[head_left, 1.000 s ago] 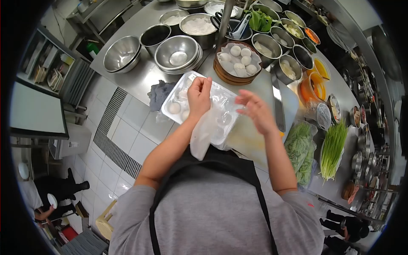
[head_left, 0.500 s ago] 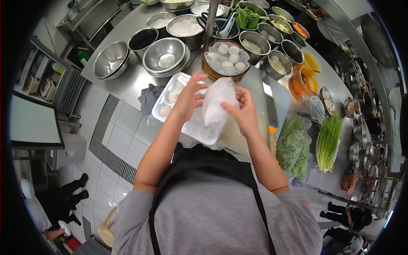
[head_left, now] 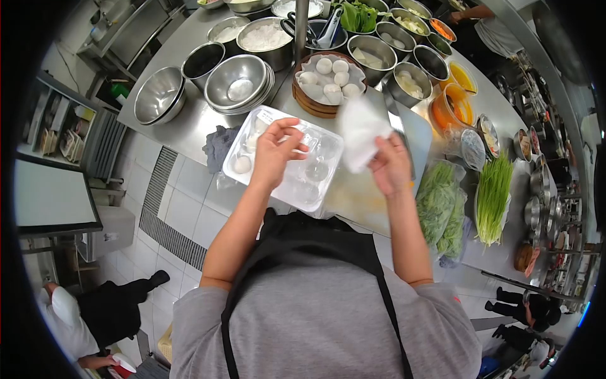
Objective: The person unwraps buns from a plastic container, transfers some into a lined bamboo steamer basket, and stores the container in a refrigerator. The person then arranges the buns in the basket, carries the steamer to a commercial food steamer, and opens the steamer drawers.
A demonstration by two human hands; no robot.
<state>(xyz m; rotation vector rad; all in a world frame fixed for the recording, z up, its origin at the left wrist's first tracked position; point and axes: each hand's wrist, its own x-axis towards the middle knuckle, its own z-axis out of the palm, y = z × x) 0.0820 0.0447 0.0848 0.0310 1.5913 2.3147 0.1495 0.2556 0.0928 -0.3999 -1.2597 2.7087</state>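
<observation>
My right hand (head_left: pixel 390 165) pinches a white paper sheet (head_left: pixel 363 136), blurred by motion, over the cutting board (head_left: pixel 360 205). Above a white plastic tray (head_left: pixel 300 192) with round hollows hovers my left hand (head_left: pixel 278 151), its fingers loosely bent and apart, with nothing visible in them. A white dough ball (head_left: pixel 242 165) sits in the tray's left side; my left hand partly hides others there. Just beyond the hands stands a round bamboo steamer (head_left: pixel 314 106), lined with white paper and holding several white dough balls (head_left: pixel 341 79).
Metal bowls (head_left: pixel 237 82) stand at the back left, beside a grey cloth (head_left: pixel 219 146). A large knife (head_left: pixel 404 136) lies on the board's right. Bagged greens (head_left: pixel 435 202), chives (head_left: pixel 493 202) and an orange tub (head_left: pixel 451 107) are further right. A co-worker (head_left: pixel 104 316) is at lower left.
My right hand has carried the paper sheet rightward, away from my left hand. My left hand has come off the paper and stays over the tray.
</observation>
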